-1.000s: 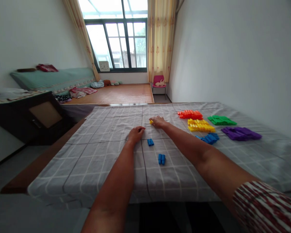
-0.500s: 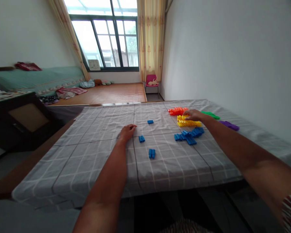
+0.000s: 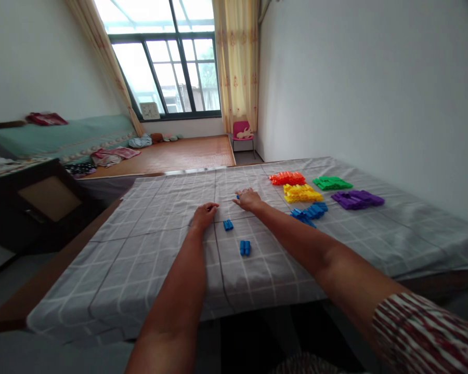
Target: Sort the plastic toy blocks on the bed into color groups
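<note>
My left hand [image 3: 205,215] rests on the grey checked cloth with its fingers curled in, and nothing shows between them. My right hand [image 3: 248,199] is over the far small blue plastic piece [image 3: 237,197], with thumb and fingers on either side of it; the hand hides most of the piece. Nearer to me lie two more short blue pieces, one just right of my left hand [image 3: 228,225] and one closer to the table's front edge [image 3: 245,248]. My right forearm partly covers a loose pile of blue pieces [image 3: 314,211].
Sorted piles of similar plastic pieces lie on the right: orange-red [image 3: 287,178], yellow [image 3: 302,193], green [image 3: 332,183] and purple [image 3: 358,200]. A white wall [image 3: 354,93] borders the table's right side. A dark cabinet [image 3: 35,197] stands at left, and a pink chair [image 3: 241,128] beyond the table.
My right hand has moved left from above the yellow pile to the far blue piece. My left hand stays in place. The view has shifted slightly, and the purple pile shows more fully.
</note>
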Available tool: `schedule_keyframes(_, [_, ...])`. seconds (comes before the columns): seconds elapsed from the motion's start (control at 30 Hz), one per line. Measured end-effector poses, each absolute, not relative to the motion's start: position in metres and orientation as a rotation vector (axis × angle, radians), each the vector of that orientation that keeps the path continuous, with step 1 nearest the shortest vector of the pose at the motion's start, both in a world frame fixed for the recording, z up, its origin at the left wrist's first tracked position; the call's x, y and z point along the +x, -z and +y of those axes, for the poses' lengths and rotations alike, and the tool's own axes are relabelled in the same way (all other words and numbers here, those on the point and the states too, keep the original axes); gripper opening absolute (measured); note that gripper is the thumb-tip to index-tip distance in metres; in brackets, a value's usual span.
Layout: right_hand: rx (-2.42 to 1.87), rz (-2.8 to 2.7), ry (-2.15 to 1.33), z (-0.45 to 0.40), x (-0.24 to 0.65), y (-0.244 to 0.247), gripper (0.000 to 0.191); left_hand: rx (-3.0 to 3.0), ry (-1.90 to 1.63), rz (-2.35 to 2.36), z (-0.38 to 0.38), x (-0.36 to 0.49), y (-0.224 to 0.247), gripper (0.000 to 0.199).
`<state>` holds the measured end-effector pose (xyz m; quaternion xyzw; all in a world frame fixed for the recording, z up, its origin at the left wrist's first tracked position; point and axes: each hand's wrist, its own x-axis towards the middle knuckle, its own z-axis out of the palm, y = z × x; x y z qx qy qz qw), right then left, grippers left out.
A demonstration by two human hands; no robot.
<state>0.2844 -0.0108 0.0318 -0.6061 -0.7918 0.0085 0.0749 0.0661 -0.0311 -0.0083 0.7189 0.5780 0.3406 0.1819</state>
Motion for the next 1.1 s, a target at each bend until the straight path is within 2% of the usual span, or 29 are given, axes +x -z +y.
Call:
schedule_keyframes(0.13, [-1.716,-2.419,-0.103,-0.013,0.28,-0.033,0.04,1.995,-0.985,1.584,-0.03,0.064,0.009,0.03])
schedule_keyframes(0.3, [-1.606,-2.404,-0.131,-0.037,0.307,-0.04,0.036,2.009,-1.011,1.572,-0.028,0.064,0.01,0.03])
schedule_keyframes(0.4, [-1.522,-2.371,-0.126,-0.055,0.344,-0.05,0.032,2.029,-1.004,1.577,-0.029,0.063,0.01,0.031])
schedule_keyframes(0.5, [-1.37,-2.236,-0.122,-0.072,0.413,-0.064,0.039,2.06,-0.974,1.586,-0.03,0.062,0.009,0.032])
schedule_keyframes(0.6, [-1.487,-2.18,-0.097,-0.088,0.502,-0.071,0.042,2.099,-0.943,1.612,-0.03,0.062,0.007,0.034])
schedule_keyframes(0.73, [-1.833,-2.271,0.021,-0.108,0.586,-0.052,0.04,2.093,-0.907,1.654,-0.029,0.063,0.004,0.035])
schedule_keyframes(0.93, [-2.013,-2.228,0.183,-0.122,0.596,-0.019,0.046,2.087,-0.898,1.699,-0.031,0.064,0.0,0.035])
schedule_keyframes(1.1, [-2.099,-2.237,-0.048,-0.132,0.596,-0.03,0.036,2.091,-0.913,1.701,-0.031,0.063,0.0,0.035])
